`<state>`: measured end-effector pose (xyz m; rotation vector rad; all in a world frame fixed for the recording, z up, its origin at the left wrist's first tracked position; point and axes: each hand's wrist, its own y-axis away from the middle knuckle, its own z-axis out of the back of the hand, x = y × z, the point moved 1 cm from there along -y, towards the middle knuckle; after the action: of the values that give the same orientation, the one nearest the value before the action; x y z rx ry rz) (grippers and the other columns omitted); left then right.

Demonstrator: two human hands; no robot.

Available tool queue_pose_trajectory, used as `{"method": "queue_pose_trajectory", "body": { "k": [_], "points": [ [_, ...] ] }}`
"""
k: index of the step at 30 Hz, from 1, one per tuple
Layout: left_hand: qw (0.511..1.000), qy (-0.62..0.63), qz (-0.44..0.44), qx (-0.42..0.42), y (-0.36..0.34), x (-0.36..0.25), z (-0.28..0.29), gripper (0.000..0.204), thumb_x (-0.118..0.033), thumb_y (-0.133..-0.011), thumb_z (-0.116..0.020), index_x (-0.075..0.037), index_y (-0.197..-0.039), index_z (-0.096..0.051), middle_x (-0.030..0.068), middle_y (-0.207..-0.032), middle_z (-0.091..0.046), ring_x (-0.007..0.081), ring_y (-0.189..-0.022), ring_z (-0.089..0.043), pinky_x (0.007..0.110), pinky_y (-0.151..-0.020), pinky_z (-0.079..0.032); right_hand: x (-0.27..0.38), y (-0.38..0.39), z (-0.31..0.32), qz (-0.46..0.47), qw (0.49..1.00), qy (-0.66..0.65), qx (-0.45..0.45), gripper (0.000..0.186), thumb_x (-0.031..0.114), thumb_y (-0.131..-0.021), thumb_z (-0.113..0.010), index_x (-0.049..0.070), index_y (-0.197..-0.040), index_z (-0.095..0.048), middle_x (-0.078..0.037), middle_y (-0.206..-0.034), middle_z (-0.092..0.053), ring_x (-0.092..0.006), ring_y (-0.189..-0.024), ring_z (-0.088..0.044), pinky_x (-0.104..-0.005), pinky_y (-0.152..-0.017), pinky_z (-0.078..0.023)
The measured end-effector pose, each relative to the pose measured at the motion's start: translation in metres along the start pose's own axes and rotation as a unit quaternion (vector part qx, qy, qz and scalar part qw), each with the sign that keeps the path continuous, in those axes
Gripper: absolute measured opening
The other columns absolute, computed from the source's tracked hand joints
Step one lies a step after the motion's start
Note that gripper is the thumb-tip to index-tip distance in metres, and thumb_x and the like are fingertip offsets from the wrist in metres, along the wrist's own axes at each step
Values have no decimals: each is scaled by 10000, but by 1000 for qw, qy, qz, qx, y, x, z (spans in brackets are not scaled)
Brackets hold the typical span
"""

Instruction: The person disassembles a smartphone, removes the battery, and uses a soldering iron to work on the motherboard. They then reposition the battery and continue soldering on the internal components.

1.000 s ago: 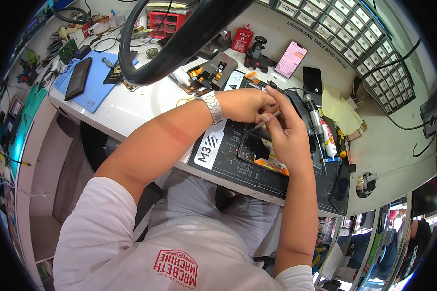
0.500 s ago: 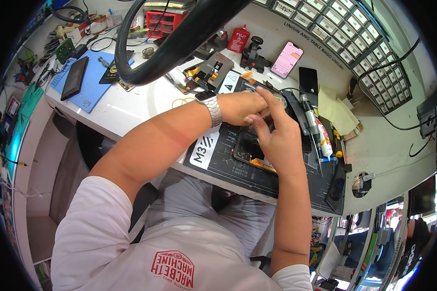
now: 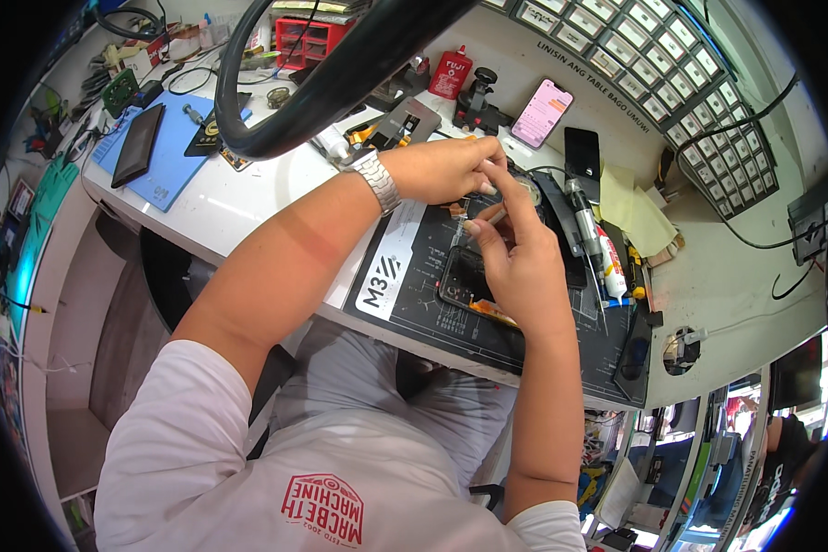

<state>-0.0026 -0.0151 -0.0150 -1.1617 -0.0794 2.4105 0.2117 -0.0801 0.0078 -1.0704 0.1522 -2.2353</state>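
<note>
My left hand (image 3: 442, 171), with a silver watch, reaches over the back of the black work mat (image 3: 414, 281), fingers curled and closed; what they hold is hidden. My right hand (image 3: 524, 262) pinches a thin grey tool (image 3: 497, 213) between thumb and fingers, above an opened phone (image 3: 460, 276) with orange flex parts, partly hidden by that hand. A small orange part (image 3: 454, 210) lies on the mat just below my left fingers. A pen-like silver tool (image 3: 581, 212) and a white tube (image 3: 615, 271) lie right of my hands.
A thick black looped arm (image 3: 331, 101) hangs over the white bench (image 3: 212, 212). A lit phone (image 3: 541, 112), red bottle (image 3: 451, 74) and black clamp stand (image 3: 478, 101) are at the back; a blue mat (image 3: 161, 184) is left; drawer organisers (image 3: 635, 64) are back right.
My left hand has moved up and slightly left, opening a gap that shows the small orange part. My right hand has shifted slightly left, still over the opened phone.
</note>
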Motion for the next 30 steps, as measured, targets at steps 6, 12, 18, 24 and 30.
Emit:
{"method": "queue_pose_trajectory", "body": {
  "k": [6, 12, 18, 24, 30],
  "points": [
    [999, 26, 13, 36, -1, 2, -3, 344, -109, -1137, -633, -57, -1477, -624, 172, -1265, -815, 291, -1147, -809, 425, -965, -626, -5, 2, 0, 33, 999, -1, -9, 675, 16, -1045, -798, 160, -1672, -592, -166, -1009, -808, -340, -902, -817, -446, -878, -628],
    [996, 57, 7, 71, 0, 3, -2, 403, -77, -1104, -695, -34, -1494, -603, 102, -1145, -798, 197, -1049, -783, 370, -897, -618, -6, 1, -3, 7, 999, 4, -38, 682, 16, -1039, -810, 154, -1672, -595, -168, -1018, -807, -301, -870, -813, -416, -853, -630],
    [992, 68, 11, 105, 0, -8, -1, 503, -100, -1066, -793, -18, -1512, -574, 41, -1056, -762, 152, -940, -720, 341, -847, -587, -31, -8, 20, -10, 980, -93, -174, 635, 37, -1077, -811, 50, -1664, -569, -125, -1054, -803, -164, -921, -780, -342, -848, -635],
    [991, 100, -12, 91, 0, -8, -6, 541, -97, -1045, -828, -27, -1519, -576, 25, -1005, -759, 140, -934, -714, 332, -860, -579, -41, -11, 20, -20, 966, -189, -174, 600, 21, -1104, -790, -5, -1647, -537, -98, -1105, -766, -126, -962, -749, -301, -862, -638],
    [989, 117, -12, 90, -1, -9, -7, 540, -95, -1048, -827, -28, -1521, -577, 27, -993, -762, 137, -930, -716, 332, -870, -578, -42, -12, 21, -34, 958, -213, -191, 584, 19, -1111, -782, 1, -1638, -531, -95, -1117, -764, -129, -972, -749, -300, -861, -638]
  ]
}}
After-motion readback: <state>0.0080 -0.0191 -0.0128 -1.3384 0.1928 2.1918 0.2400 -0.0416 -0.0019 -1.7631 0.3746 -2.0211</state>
